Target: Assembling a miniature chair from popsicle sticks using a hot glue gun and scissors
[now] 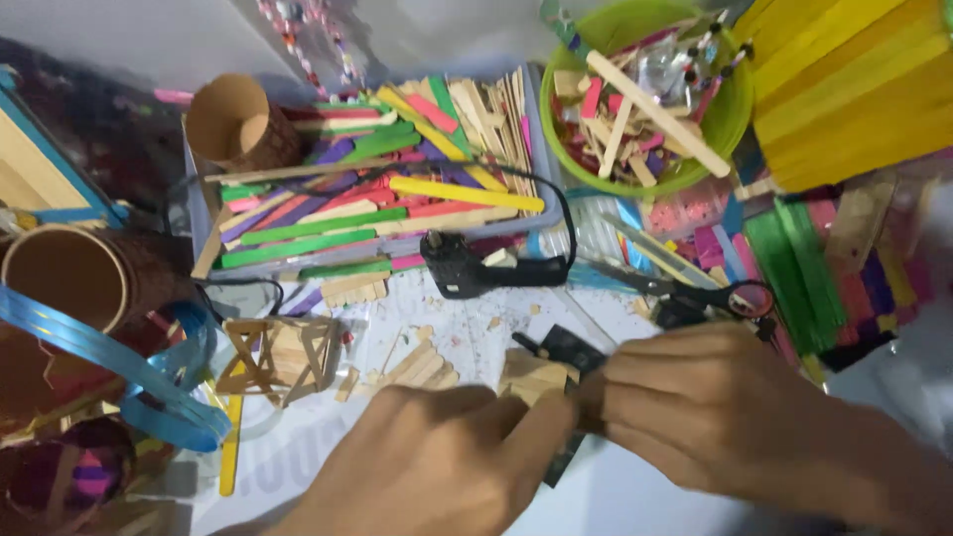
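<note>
Wooden stick bundle (534,377) sits low at centre above the desk (476,328), our left hand (437,457) pinching it steady, right hand (715,407) clenching a black tool (561,347) (partly hidden) against it

both hands, left hand (437,457) and right hand (715,407), pinch a small wooden stick piece (531,377) beside a black cutter (566,349).
</note>
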